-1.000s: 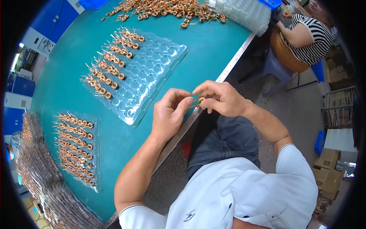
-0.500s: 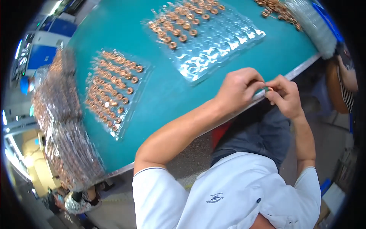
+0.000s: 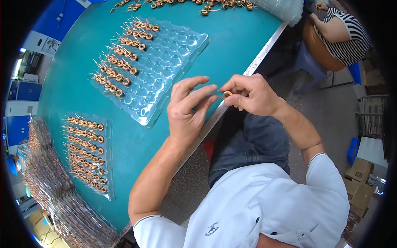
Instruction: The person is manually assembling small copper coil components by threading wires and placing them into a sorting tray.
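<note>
A small copper-wound ring coil [image 3: 227,94] is pinched between the thumb and fingers of my right hand [image 3: 256,97], above the table's front edge. Thin wire leads stick out from it toward my left hand [image 3: 187,105]. The fingers of that hand are parted, with thumb and fingertips close to the lead ends; whether they touch a lead is hard to see. Left of my hands lies a clear plastic tray [image 3: 165,78], partly filled with rows of similar coils [image 3: 118,62], their leads pointing left.
A second clear tray [image 3: 109,165] with several rows of coils lies at the left. Beyond it stand stacked, filled trays [image 3: 62,186]. Loose coils [image 3: 206,8] lie at the far side, beside stacked clear trays [image 3: 285,10]. A person in stripes [image 3: 347,37] sits at right.
My hands have drawn apart; the left fingers have spread and the coil now shows in the right hand. The view has shifted, so the trays appear lower and farther left.
</note>
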`<state>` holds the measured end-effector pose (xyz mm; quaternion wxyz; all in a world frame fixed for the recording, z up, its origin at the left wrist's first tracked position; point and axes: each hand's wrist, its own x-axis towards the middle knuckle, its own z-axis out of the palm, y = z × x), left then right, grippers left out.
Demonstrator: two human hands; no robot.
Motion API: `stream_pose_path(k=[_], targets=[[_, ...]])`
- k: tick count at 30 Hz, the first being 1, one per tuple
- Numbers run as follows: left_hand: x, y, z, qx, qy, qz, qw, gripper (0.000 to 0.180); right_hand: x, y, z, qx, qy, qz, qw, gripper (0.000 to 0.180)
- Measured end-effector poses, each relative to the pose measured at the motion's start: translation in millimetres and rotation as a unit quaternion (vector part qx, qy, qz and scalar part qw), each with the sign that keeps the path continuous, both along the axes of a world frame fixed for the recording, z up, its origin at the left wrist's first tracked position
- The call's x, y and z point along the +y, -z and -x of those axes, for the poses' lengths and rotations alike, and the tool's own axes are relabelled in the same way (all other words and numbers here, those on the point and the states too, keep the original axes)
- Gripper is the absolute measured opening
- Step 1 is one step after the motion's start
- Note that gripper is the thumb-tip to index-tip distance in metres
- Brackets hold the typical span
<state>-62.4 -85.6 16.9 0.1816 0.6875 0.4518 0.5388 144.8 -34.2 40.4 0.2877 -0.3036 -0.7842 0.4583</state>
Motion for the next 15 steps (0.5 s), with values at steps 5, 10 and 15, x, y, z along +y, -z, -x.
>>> stream_pose_path(k=[5, 10, 15], targets=[[-1.7, 0.0, -1.1, -0.004, 0.007, 0.008, 1.0, 0.027, 0.1, -7.6, -0.6, -0.01, -0.002, 0.06, 0.998, 0.019], [-3.9, 15.4, 11.4, 0.052, 0.02, -0.031, 0.998, 0.028, -3.9, 3.7, 7.5, -0.002, -0.007, 0.106, 0.994, 0.016], [-1.8, 13.1, 7.4, 0.044, 0.04, -0.052, 0.997, 0.028, -5.6, -1.5, 3.6, -0.006, 0.0, 0.185, 0.983, 0.016]])
